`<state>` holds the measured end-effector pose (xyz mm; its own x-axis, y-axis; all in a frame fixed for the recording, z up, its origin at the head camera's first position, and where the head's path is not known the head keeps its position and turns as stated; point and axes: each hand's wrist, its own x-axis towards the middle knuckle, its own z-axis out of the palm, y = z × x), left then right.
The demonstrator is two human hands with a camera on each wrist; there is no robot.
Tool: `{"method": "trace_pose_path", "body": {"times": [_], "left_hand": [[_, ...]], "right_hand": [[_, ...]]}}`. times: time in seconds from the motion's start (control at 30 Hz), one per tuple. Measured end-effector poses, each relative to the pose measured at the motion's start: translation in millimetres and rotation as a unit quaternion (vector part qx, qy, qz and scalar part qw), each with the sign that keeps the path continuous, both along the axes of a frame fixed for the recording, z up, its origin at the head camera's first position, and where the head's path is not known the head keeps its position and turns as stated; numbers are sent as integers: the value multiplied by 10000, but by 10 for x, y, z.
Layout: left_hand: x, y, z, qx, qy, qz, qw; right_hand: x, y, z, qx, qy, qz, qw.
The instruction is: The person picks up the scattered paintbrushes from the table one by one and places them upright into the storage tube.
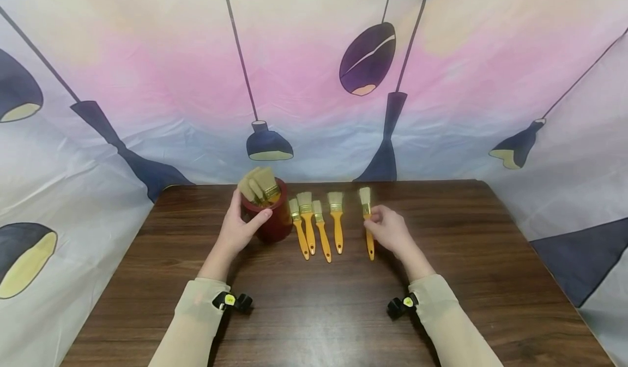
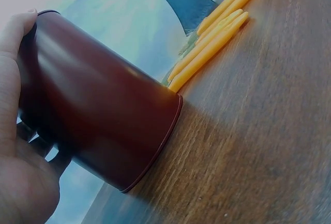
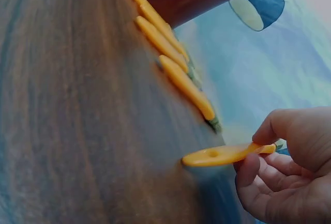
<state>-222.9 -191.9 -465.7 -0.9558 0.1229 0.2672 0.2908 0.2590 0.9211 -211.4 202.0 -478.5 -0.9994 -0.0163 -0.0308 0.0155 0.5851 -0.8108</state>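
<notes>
A dark red cylindrical cup [image 1: 276,222] stands on the table at the left, bristle ends of paintbrushes [image 1: 265,181] sticking up out of it. Around its side my left hand [image 1: 236,229] holds it, thumb near the rim; in the left wrist view the fingers behind the cup [image 2: 103,100] are partly hidden. Over on the right, my right hand [image 1: 390,229] pinches a paintbrush [image 1: 365,198] by its yellow handle [image 3: 214,157] between thumb and fingertips, bristles pointing away from me. Between the hands lie several flat paintbrushes [image 1: 337,222] with yellow handles, roughly side by side, bristles toward the far edge.
The brown wood-grain table [image 1: 314,307] reaches back to a hanging cloth [image 1: 196,83] printed with lamps. Closest to the cup, one loose paintbrush [image 1: 300,236] lies right beside its base. Black wrist cameras [image 1: 240,302] are strapped on both sleeves.
</notes>
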Motion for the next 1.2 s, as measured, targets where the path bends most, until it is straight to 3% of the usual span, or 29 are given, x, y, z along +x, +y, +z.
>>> {"method": "trace_pose_path", "body": {"times": [0.23, 0.4, 0.53, 0.67, 0.9, 1.07, 1.2], "left_hand": [[-3, 9, -4, 41, 30, -53, 10000], [-5, 26, -21, -6, 27, -48, 10000], [-9, 15, -35, 29, 42, -20, 10000], [0, 7, -16, 32, 38, -17, 10000], [10, -14, -15, 53, 14, -10, 10000], [3, -13, -31, 16, 20, -8, 10000], [7, -10, -27, 0, 22, 11, 10000]], "right_hand": [[10, 2, 172, -262, 314, -1, 9992], [-6, -65, 364, -510, 572, 11, 9971], [-93, -192, 566, -409, 935, 150, 9947], [-222, -366, 846, -238, 1420, 378, 9889], [-450, -746, 1312, -135, 1734, 964, 9800], [-570, -1016, 1516, -75, 1978, 1201, 9728], [-614, -1238, 1578, -502, 2002, 1266, 9702]]}}
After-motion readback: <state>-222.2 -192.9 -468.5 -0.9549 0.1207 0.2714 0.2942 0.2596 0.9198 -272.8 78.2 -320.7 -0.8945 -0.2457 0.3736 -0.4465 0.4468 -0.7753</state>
